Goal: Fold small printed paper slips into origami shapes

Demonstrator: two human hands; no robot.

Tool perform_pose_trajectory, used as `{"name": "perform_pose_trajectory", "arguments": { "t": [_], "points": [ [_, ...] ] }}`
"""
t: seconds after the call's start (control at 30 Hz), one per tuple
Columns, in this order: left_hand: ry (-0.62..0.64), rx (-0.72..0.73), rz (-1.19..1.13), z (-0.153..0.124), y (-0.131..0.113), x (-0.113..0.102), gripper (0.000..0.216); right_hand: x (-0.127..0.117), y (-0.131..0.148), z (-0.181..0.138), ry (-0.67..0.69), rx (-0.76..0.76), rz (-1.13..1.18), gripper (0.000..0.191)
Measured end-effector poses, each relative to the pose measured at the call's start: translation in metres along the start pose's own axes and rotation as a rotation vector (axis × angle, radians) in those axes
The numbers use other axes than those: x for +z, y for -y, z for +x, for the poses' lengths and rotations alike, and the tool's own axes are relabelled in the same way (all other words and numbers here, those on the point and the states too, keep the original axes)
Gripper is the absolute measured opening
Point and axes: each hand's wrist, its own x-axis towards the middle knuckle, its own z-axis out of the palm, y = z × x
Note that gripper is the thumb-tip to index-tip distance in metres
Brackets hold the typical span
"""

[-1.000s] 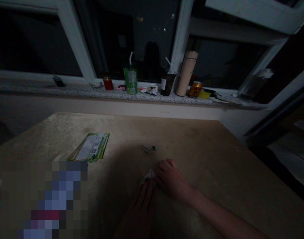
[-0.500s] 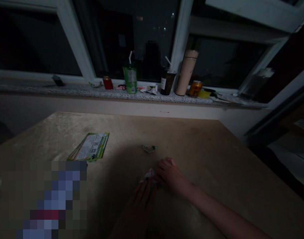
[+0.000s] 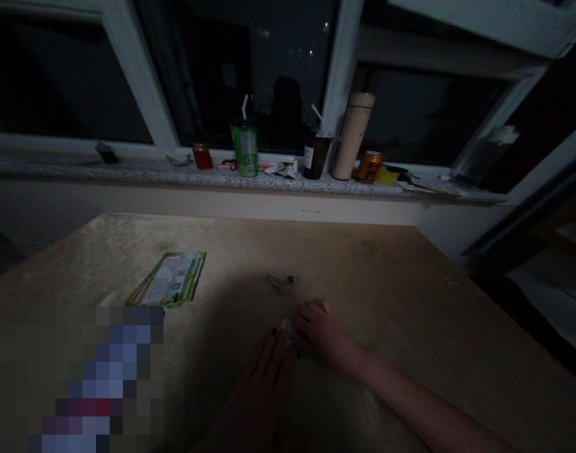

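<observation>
Right hand (image 3: 323, 333) pinches small folded paper (image 3: 286, 325); flat left hand (image 3: 269, 371) presses it onto matte wooden table (image 3: 386, 283).

The person's bare right hand (image 3: 320, 331) lies knuckles-up low in the middle of the view. Its fingers (image 3: 311, 309) are curled in and bent down at the tips, with the thumb side turned toward the other hand. The wrist is nearly straight, and the bare right forearm (image 3: 410, 402) runs from it down toward the lower right edge. The bare left hand (image 3: 264, 377) sits in deep shadow just beside it, palm down, its fingers (image 3: 279, 343) stretched out straight and close together, pointing forward and slightly right. Their tips reach the right hand's thumb side, but it is too dark to tell whether they touch. The left wrist fades into darkness near the bottom edge.
</observation>
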Motion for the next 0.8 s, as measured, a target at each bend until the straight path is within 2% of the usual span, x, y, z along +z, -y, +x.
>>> {"name": "perform_pose_trajectory", "arguments": {
  "t": [0.6, 0.8],
  "points": [
    [-0.021, 0.027, -0.05, 0.005, 0.012, 0.01, 0.099, -0.002, 0.003, 0.002, 0.038, -0.008, -0.068, 0.011],
    [0.004, 0.018, -0.047, 0.003, 0.01, 0.009, 0.101, -0.007, 0.002, 0.0, 0.042, 0.054, 0.087, 0.012]
  ]
}}
